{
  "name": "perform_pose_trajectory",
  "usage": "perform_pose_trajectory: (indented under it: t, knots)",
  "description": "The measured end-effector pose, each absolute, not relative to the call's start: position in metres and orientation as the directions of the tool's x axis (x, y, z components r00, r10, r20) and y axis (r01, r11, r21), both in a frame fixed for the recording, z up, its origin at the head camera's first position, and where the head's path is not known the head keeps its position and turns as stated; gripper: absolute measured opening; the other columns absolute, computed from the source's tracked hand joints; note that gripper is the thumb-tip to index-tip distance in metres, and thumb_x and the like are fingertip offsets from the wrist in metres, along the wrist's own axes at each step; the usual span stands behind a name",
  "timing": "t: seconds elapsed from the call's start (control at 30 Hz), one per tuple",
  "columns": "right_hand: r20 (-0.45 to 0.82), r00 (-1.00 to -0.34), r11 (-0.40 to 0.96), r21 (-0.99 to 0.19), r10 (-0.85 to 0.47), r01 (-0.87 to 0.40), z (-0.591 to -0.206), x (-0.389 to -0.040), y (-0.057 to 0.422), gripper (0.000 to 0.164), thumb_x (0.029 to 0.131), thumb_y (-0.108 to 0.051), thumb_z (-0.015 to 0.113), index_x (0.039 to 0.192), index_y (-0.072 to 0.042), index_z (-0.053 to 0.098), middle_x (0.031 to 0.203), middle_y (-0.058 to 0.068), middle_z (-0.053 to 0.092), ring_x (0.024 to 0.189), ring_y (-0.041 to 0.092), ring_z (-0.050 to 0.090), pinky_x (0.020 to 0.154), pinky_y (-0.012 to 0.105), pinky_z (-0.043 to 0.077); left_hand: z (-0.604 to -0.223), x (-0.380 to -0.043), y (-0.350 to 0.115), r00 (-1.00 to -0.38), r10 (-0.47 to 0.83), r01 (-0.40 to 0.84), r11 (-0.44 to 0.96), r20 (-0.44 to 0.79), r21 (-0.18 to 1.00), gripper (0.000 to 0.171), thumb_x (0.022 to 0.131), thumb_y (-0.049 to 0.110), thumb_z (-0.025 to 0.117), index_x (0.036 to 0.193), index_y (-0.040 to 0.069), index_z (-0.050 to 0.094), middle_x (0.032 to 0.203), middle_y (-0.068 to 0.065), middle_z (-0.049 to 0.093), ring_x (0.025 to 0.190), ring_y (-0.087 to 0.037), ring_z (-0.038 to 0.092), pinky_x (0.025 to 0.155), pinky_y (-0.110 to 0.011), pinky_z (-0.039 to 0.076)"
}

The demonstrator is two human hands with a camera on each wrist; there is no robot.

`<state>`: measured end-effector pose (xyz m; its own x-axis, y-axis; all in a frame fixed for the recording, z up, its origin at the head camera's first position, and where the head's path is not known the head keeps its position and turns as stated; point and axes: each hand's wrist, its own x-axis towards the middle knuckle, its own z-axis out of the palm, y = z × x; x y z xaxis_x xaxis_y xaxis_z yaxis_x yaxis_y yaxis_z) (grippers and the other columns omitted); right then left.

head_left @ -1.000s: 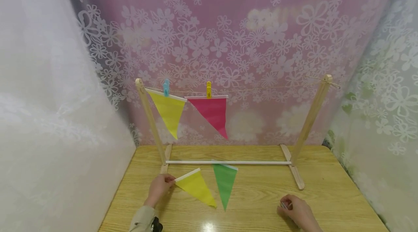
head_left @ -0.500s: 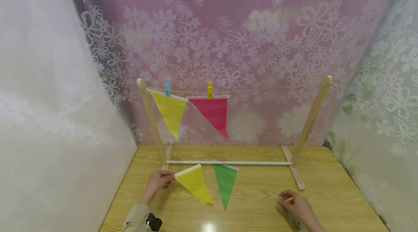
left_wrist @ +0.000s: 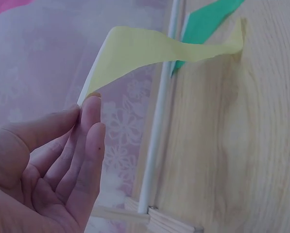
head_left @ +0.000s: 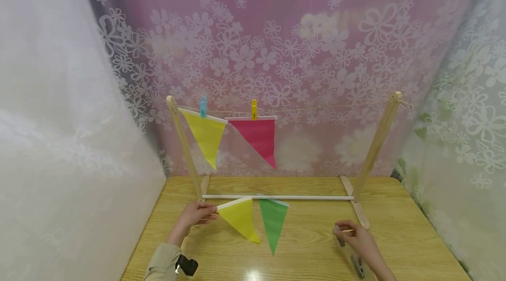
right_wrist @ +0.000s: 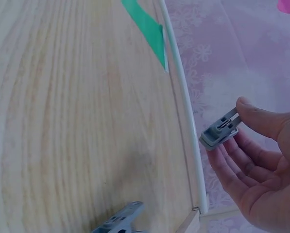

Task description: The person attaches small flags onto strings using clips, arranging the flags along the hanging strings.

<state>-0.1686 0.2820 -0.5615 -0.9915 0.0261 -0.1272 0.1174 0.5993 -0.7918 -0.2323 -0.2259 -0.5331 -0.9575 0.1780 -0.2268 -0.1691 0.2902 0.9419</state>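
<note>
My left hand [head_left: 196, 214] pinches a corner of a yellow pennant [head_left: 240, 217] by its white top strip, between thumb and fingers. In the left wrist view the pennant [left_wrist: 135, 48] is lifted, its tip bending down near the table. My right hand [head_left: 357, 237] holds a grey clothespin [right_wrist: 221, 128] between thumb and fingers, raised over the table. A second grey clothespin [head_left: 357, 267] lies on the table below that hand. The green pennant [head_left: 273, 221] lies on the table, its upper edge near the white rod [head_left: 312, 197].
A wooden stand with a left post [head_left: 183, 149] and right post [head_left: 375, 145] carries a string [head_left: 316, 107]. On it hang another yellow pennant [head_left: 205, 134] under a blue clothespin [head_left: 203, 107] and a pink pennant [head_left: 258, 136] under a yellow clothespin [head_left: 254, 109].
The left hand has raised the yellow pennant and carried it slightly right and away from me. The right hand has lifted with one grey clothespin, leaving another uncovered on the table.
</note>
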Motion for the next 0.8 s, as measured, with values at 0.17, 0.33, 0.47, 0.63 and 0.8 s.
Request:
perform_pose_trajectory:
  t: [0.17,0.33,0.47,0.63,0.8]
  knots:
    - [-0.046,-0.999,0.595,-0.802,0.029,0.054,-0.551,-0.172,0.283,0.048,0.098,-0.034,0.069,0.129,0.002,0.064,0.117,0.015,0.07,0.098,0.028,0.07,0.077,0.038,0.06,-0.517,-0.233,-0.216,-0.951,0.212,-0.163,0.281,-0.227,0.946,0.041,0.101,0.02,0.065,0.127,-0.011,0.063,0.106,-0.015,0.075,0.094,-0.023,0.074,0.083,-0.039,0.061]
    - [-0.006,-0.999,0.572,-0.82,0.051,0.034,-0.531,-0.176,0.28,0.051,0.099,-0.036,0.067,0.135,-0.001,0.061,0.123,0.018,0.067,0.107,0.033,0.068,0.082,0.043,0.06,-0.497,-0.236,-0.202,-0.943,0.272,-0.118,0.265,-0.192,0.957,0.039,0.102,0.019,0.063,0.128,-0.011,0.063,0.109,-0.018,0.074,0.094,-0.023,0.075,0.082,-0.038,0.062]
    - [0.06,-0.997,0.567,-0.823,0.043,-0.025,-0.514,-0.179,0.277,0.048,0.1,-0.032,0.067,0.137,-0.003,0.061,0.125,0.019,0.066,0.105,0.03,0.069,0.079,0.037,0.059,-0.482,-0.238,-0.19,-0.937,0.304,-0.089,0.264,-0.171,0.96,0.039,0.102,0.02,0.064,0.128,-0.009,0.064,0.108,-0.017,0.075,0.094,-0.023,0.074,0.081,-0.037,0.062]
    - [0.105,-0.994,0.5,-0.862,0.016,-0.083,-0.495,-0.186,0.275,0.046,0.101,-0.029,0.065,0.14,-0.004,0.06,0.129,0.019,0.064,0.099,0.008,0.069,0.078,0.024,0.056,-0.465,-0.239,-0.176,-0.934,0.326,-0.06,0.263,-0.147,0.963,0.039,0.102,0.02,0.065,0.128,-0.008,0.064,0.107,-0.017,0.075,0.096,-0.027,0.074,0.082,-0.036,0.061]
    - [0.098,-0.995,0.425,-0.901,-0.001,-0.089,-0.484,-0.191,0.275,0.05,0.102,-0.031,0.064,0.141,-0.001,0.057,0.13,0.02,0.062,0.096,-0.002,0.066,0.081,0.023,0.057,-0.452,-0.239,-0.164,-0.932,0.338,-0.039,0.271,-0.133,0.962,0.038,0.101,0.021,0.065,0.127,-0.007,0.066,0.109,-0.02,0.074,0.093,-0.024,0.075,0.082,-0.037,0.061]
